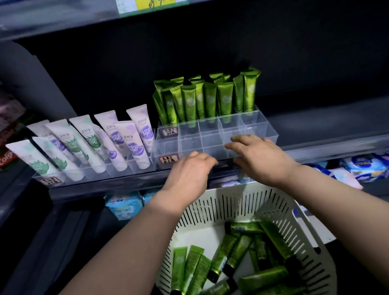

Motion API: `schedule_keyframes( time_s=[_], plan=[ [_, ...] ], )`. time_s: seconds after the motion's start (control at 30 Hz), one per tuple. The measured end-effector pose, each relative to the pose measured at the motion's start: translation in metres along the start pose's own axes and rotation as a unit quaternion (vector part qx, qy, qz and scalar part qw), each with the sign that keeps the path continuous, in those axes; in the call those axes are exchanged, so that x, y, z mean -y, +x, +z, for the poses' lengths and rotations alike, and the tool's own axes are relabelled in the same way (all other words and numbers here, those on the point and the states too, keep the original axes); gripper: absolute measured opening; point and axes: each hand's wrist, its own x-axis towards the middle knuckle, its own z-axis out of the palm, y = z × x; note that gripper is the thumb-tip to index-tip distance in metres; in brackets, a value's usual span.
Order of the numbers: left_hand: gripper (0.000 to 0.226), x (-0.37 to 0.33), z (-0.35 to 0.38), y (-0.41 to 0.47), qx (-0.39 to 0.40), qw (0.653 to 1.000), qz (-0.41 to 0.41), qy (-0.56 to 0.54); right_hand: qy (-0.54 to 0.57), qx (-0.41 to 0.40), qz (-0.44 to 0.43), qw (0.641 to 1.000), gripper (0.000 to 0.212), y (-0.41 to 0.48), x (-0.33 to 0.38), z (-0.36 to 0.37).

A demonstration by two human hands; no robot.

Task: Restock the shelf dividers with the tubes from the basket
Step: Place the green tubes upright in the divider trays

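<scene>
A clear plastic divider tray (259,127) sits on the dark shelf; its back row holds several upright green tubes (205,99), its front compartments are empty. Below, a white slotted basket (241,203) holds several loose green tubes (237,253) lying flat. My left hand (188,172) hovers at the shelf's front edge, fingers curled loosely, holding nothing. My right hand (257,153) rests at the tray's front wall with fingers spread, also with nothing in it.
A second clear tray to the left carries white tubes with green and purple labels (94,143). Red toothpaste boxes (0,150) stand at far left. Blue-and-white packs (361,168) lie on the shelf below. A yellow price tag (154,0) hangs above.
</scene>
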Motion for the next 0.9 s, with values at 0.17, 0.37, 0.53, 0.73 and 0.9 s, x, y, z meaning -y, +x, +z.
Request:
schedule_keyframes(
  time_s=[0.17, 0.37, 0.53, 0.73, 0.9],
  plan=[
    [0.033, -0.015, 0.007, -0.019, 0.074, 0.996, -0.025, -0.039, -0.013, 0.002, 0.006, 1.0, 0.038, -0.037, -0.002, 0.007],
    [0.037, -0.026, 0.047, -0.044, 0.224, 0.974, -0.02, 0.001, -0.053, 0.139, 0.015, 0.989, 0.043, -0.071, -0.018, 0.049],
    [0.036, -0.03, 0.078, -0.047, 0.318, 0.946, 0.012, 0.063, -0.089, 0.276, 0.032, 0.956, 0.045, -0.078, -0.023, 0.09],
    [0.038, -0.026, 0.109, -0.044, 0.446, 0.89, 0.029, 0.084, -0.052, 0.361, 0.121, 0.923, 0.033, -0.08, -0.011, 0.155],
    [0.039, -0.025, 0.112, -0.038, 0.449, 0.89, 0.034, 0.074, -0.068, 0.364, 0.189, 0.91, 0.039, -0.087, 0.0, 0.186]
  ],
)
